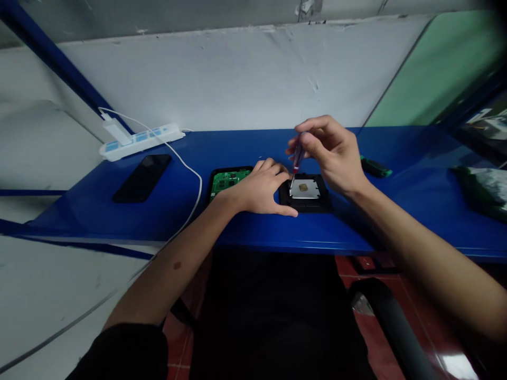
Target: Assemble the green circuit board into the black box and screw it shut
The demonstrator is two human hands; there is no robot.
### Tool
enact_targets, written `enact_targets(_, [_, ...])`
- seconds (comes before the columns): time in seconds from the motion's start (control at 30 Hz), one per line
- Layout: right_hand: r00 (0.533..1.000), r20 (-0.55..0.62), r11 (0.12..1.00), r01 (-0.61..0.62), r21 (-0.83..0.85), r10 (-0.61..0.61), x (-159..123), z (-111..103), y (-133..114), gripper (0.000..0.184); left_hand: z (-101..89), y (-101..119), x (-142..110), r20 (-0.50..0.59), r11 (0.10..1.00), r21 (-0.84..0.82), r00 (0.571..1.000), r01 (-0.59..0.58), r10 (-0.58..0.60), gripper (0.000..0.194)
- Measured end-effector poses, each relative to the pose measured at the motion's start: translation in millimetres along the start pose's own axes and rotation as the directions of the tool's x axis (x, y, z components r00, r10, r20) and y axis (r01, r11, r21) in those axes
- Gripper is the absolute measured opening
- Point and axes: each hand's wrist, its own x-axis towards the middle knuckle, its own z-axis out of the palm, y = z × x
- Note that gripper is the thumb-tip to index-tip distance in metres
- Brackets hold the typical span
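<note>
A hand could fit between the black phone (141, 178) and green board (227, 179), but a white cord (200, 184) blocks some.

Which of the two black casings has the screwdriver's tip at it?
The right-hand casing, the one with the silver plate; the left-hand casing shows a green circuit board and has no screwdriver at it.

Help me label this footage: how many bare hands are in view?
2. The left hand lies between the green circuit board and the black casing; the right hand holds a screwdriver at the metal plate's left edge.
</note>
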Motion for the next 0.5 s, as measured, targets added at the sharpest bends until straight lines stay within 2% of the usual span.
enact_targets(0.1, [0.999, 0.040, 0.999, -0.028, 0.027, 0.027, -1.3, 2.0, -2.3, 0.032, 0.2, -0.1, 0.5, -0.007, 1.000, 0.002, 1.000, 0.009, -0.009, 0.086])
enact_targets(0.37, [0.999, -0.031, 0.998, 0.009, -0.059, -0.011, 1.0, -1.4, -0.1, 0.029, -3.1, 0.9, 0.1, 0.009, 1.000, -0.025, 1.000, 0.010, -0.010, 0.087])
enact_targets(0.5, [1.000, -0.007, 0.999, -0.021, -0.039, 0.020, 1.2, -4.1, 1.2, 0.034, -4.4, 1.9, -0.4, 0.025, 0.999, -0.029, 1.000, 0.012, -0.012, 0.086])
